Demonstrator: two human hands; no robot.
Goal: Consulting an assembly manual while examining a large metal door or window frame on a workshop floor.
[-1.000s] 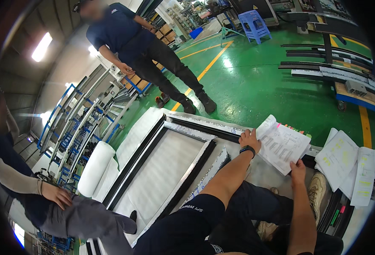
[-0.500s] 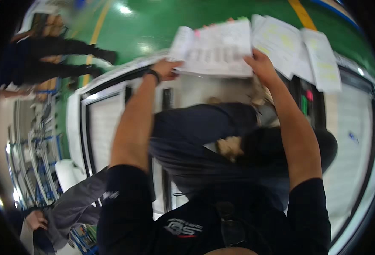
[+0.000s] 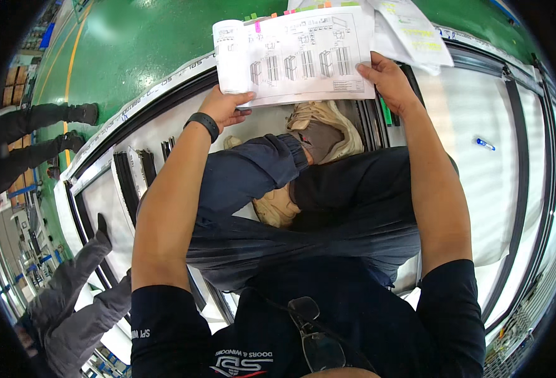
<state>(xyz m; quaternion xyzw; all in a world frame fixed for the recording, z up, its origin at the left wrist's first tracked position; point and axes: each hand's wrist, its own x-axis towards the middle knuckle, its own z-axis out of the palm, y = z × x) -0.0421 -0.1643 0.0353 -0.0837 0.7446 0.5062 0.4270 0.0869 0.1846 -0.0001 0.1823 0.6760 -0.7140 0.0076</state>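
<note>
Booklet of drawings held between two bare hands. The booklet (image 3: 309,69) lies open to a page of line drawings, its left side curled over and its upper edge lined with coloured tabs. Left hand (image 3: 227,108): grip closed on the booklet's lower left corner, thumb on the page; a dark wristband (image 3: 204,124) encircles the wrist. Right hand (image 3: 392,83): grip closed on the booklet's right edge, thumb likewise on the page. Loose sheets (image 3: 410,38) with yellow markings: beyond the booklet's upper right. Blue pen (image 3: 485,144): well right of the booklet, and lower. Pale shoe (image 3: 344,129): just below the booklet. Green floor (image 3: 146,38): beyond the booklet's upper left.
</note>
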